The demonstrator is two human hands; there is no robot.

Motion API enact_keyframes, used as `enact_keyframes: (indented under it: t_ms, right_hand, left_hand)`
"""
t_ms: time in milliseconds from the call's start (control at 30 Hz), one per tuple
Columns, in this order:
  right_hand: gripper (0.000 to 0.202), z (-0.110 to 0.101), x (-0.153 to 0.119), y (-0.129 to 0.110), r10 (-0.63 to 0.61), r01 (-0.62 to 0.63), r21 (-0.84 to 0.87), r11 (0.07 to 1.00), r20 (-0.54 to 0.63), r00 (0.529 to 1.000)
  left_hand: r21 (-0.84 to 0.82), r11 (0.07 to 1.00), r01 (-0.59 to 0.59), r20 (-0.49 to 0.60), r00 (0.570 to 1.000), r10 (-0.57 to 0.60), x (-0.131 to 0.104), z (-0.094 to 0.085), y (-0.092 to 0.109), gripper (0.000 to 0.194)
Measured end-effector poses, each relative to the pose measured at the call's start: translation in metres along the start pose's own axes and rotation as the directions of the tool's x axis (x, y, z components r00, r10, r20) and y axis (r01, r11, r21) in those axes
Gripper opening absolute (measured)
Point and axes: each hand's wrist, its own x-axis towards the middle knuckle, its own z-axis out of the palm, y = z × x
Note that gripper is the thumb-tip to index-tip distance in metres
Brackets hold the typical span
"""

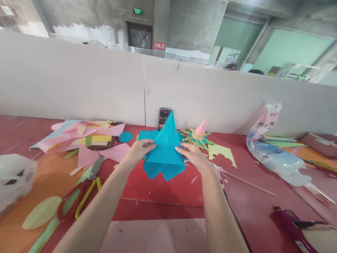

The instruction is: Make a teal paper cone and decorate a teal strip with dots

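Observation:
A folded sheet of blue paper (165,154), drawn up to a tall point with two flaps hanging at the bottom, is held up in front of me. My left hand (140,150) pinches its left edge between thumb and fingers. On the opposite edge, my right hand (194,154) grips the paper the same way. Just behind stands a pink paper cone (202,127) on a woven base with green and blue strips radiating out. More blue paper (147,135) and a blue paper disc (126,137) lie behind the left hand.
Scissors with red and yellow handles (86,189) lie at left, near pink paper scraps (89,154) and a white plastic bag (15,179). At right are a clear plastic wrapper (279,161), a purple tool (295,225) and a brown box (319,142). A white partition (105,84) borders the red table.

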Motion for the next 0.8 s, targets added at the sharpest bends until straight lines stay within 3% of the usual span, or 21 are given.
enact_keyframes:
  t_ms: [133,333,500,800]
  right_hand:
    - [0.033,0.001,0.001,-0.001,-0.056,0.055,0.026,0.998,0.038,0.998]
    - [0.036,0.004,0.000,-0.001,-0.090,0.090,0.010,0.996,0.075,0.993]
    - [0.037,0.006,0.002,0.002,-0.126,0.127,-0.015,0.992,0.070,0.990]
    - [0.038,0.004,0.003,0.004,-0.137,0.138,0.001,0.990,0.070,0.988]
  left_hand:
    - [-0.025,0.999,0.023,0.001,1.000,-0.023,0.000,0.001,-0.002,0.040]
    - [-0.150,0.988,0.038,0.141,0.990,-0.016,-0.001,0.007,-0.004,0.041]
    - [-0.195,0.975,0.104,0.160,0.984,-0.073,-0.001,0.013,-0.005,0.047]
    - [-0.410,0.896,0.170,0.275,0.960,-0.056,-0.002,0.011,-0.005,0.048]
